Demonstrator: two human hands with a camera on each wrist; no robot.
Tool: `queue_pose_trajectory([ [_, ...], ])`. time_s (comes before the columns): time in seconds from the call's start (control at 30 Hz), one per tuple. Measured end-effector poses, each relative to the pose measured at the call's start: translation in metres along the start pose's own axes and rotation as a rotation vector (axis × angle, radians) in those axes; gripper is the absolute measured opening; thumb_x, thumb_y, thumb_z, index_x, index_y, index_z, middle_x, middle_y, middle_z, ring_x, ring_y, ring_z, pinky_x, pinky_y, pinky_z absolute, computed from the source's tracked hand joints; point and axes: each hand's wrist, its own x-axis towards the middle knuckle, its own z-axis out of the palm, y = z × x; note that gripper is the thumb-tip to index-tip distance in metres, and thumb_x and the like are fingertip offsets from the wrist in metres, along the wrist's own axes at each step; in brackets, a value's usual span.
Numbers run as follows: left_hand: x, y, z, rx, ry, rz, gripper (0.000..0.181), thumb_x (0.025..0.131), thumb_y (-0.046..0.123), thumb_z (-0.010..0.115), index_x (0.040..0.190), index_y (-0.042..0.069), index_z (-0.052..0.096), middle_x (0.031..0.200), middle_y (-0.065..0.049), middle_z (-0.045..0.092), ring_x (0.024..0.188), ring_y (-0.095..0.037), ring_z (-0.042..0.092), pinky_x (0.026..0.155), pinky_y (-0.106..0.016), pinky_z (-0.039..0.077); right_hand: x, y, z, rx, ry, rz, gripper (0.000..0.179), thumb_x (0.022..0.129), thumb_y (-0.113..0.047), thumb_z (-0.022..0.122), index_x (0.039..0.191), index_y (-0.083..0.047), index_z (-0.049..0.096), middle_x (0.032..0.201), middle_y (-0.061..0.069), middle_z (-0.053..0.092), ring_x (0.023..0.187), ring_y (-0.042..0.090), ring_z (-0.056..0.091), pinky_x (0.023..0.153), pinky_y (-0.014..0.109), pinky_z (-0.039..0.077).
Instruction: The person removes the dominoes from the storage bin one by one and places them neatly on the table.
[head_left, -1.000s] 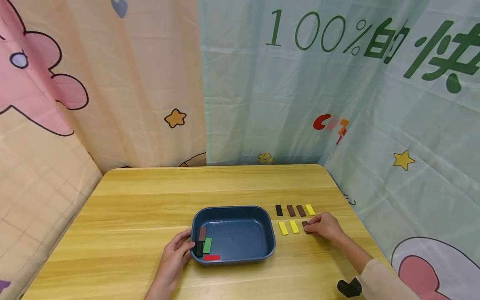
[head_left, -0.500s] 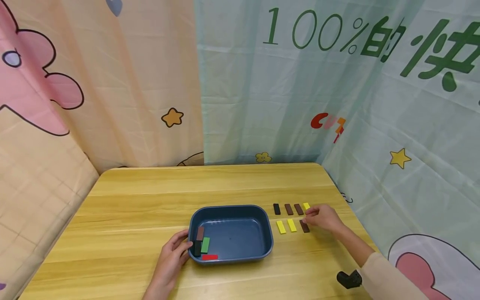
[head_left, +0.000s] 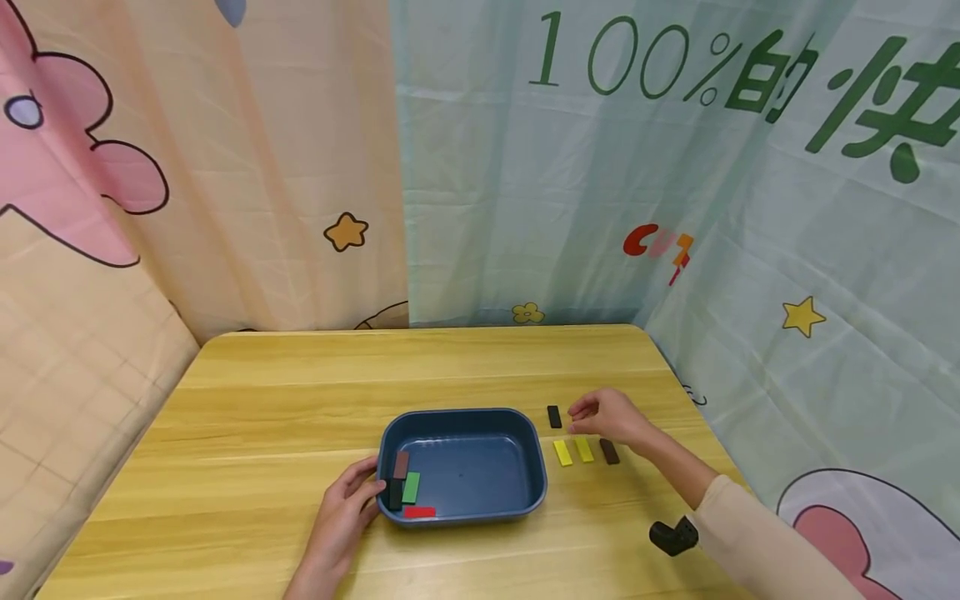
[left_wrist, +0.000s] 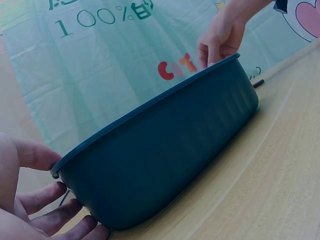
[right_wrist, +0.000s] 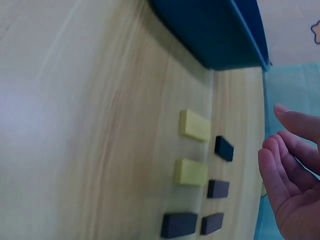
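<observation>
My left hand (head_left: 341, 518) grips the left rim of a blue plastic tub (head_left: 480, 518), thumb over the edge and fingers outside, as the left wrist view shows. Inside lie a brown block (head_left: 402, 464), a black block (head_left: 394, 495), a green block (head_left: 411, 487) and a red block (head_left: 419, 512). My right hand (head_left: 611, 417) hovers over the far row of blocks right of the tub, loosely curved and holding nothing. In the right wrist view a black block (right_wrist: 224, 148) and two brown blocks (right_wrist: 218, 189) stand in that row. The head view hides those brown ones behind the hand.
The near row has two yellow blocks (head_left: 573, 451) and a dark brown block (head_left: 609, 452). A black angled object (head_left: 673, 536) lies by the right sleeve (head_left: 757, 533). Printed curtains (head_left: 480, 167) stand behind and beside the wooden table (head_left: 262, 433).
My right hand has left the dark brown block at the near row's right end and moved back and left over the far row. The left hand stays on the tub.
</observation>
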Motion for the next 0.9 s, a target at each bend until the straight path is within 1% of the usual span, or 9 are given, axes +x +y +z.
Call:
queue_pose_trajectory([
  [0.1,0.000,0.000,0.000,-0.003,0.000,0.003,0.046,0.101,0.000,0.055,0.146,-0.008,0.046,0.150,-0.024,0.045,0.116,-0.025,0.057,0.089,-0.030,0.054,0.005,-0.012,0.002,-0.014,-0.039,-0.036,0.029,0.086,-0.011,0.085,0.107,0.005,0.074,0.092,0.002,0.071,0.084,0.019,0.066,0.075,0.035,0.057],
  [0.2,0.000,0.000,0.000,-0.002,-0.003,0.002,0.046,0.102,0.000,0.055,0.146,-0.008,0.046,0.150,-0.024,0.045,0.117,-0.025,0.057,0.089,-0.029,0.054,0.010,-0.025,0.005,-0.013,-0.080,-0.053,0.028,0.085,-0.012,0.086,0.105,0.004,0.074,0.092,0.001,0.071,0.085,0.018,0.067,0.078,0.035,0.057],
  [0.3,0.000,0.000,-0.001,-0.001,-0.003,0.000,0.046,0.102,0.001,0.055,0.146,-0.008,0.046,0.151,-0.023,0.045,0.117,-0.025,0.056,0.090,-0.029,0.053,0.015,-0.037,0.007,-0.026,-0.112,-0.093,0.029,0.085,-0.012,0.086,0.105,0.005,0.074,0.090,0.001,0.071,0.083,0.017,0.067,0.077,0.035,0.057],
  [0.43,0.001,0.001,-0.001,-0.003,-0.007,0.006,0.045,0.103,0.002,0.054,0.147,-0.008,0.045,0.151,-0.024,0.044,0.117,-0.024,0.057,0.090,-0.029,0.053,0.021,-0.053,0.012,-0.025,-0.149,-0.118,0.028,0.086,-0.012,0.085,0.106,0.005,0.074,0.089,0.001,0.071,0.082,0.016,0.068,0.075,0.034,0.058],
  [0.53,0.001,0.000,-0.002,-0.004,-0.010,0.015,0.046,0.104,0.003,0.054,0.147,-0.008,0.044,0.152,-0.025,0.043,0.115,-0.023,0.057,0.090,-0.029,0.054,0.025,-0.064,0.016,-0.022,-0.185,-0.131,0.026,0.087,-0.011,0.084,0.106,0.004,0.074,0.090,0.001,0.072,0.082,0.017,0.069,0.074,0.037,0.059],
  [0.6,0.002,0.000,-0.002,-0.004,-0.013,0.018,0.046,0.104,0.004,0.054,0.148,-0.008,0.044,0.152,-0.025,0.042,0.115,-0.022,0.057,0.090,-0.030,0.053,0.028,-0.071,0.018,-0.039,-0.207,-0.147,0.025,0.087,-0.011,0.084,0.106,0.003,0.075,0.089,0.000,0.072,0.082,0.016,0.069,0.073,0.038,0.058],
  [0.7,0.002,-0.001,-0.002,-0.007,-0.010,0.014,0.046,0.104,0.003,0.054,0.148,-0.008,0.044,0.152,-0.025,0.042,0.115,-0.022,0.057,0.090,-0.030,0.053,0.032,-0.082,0.021,-0.083,-0.239,-0.184,0.025,0.086,-0.012,0.085,0.106,0.002,0.076,0.088,-0.001,0.073,0.082,0.014,0.068,0.073,0.035,0.058],
  [0.77,0.002,-0.001,-0.002,-0.007,-0.008,0.013,0.045,0.105,0.003,0.054,0.147,-0.008,0.045,0.152,-0.025,0.043,0.116,-0.023,0.057,0.090,-0.029,0.053,0.035,-0.090,0.023,-0.110,-0.263,-0.207,0.025,0.086,-0.012,0.085,0.106,0.002,0.076,0.088,-0.002,0.072,0.082,0.013,0.068,0.074,0.032,0.057],
  [0.9,0.001,-0.001,-0.001,-0.005,-0.002,0.013,0.045,0.104,0.003,0.055,0.146,-0.009,0.046,0.151,-0.025,0.044,0.116,-0.025,0.056,0.090,-0.029,0.053,0.040,-0.104,0.028,-0.108,-0.325,-0.234,0.026,0.087,-0.011,0.084,0.107,0.002,0.076,0.089,-0.003,0.073,0.083,0.013,0.068,0.076,0.030,0.057],
])
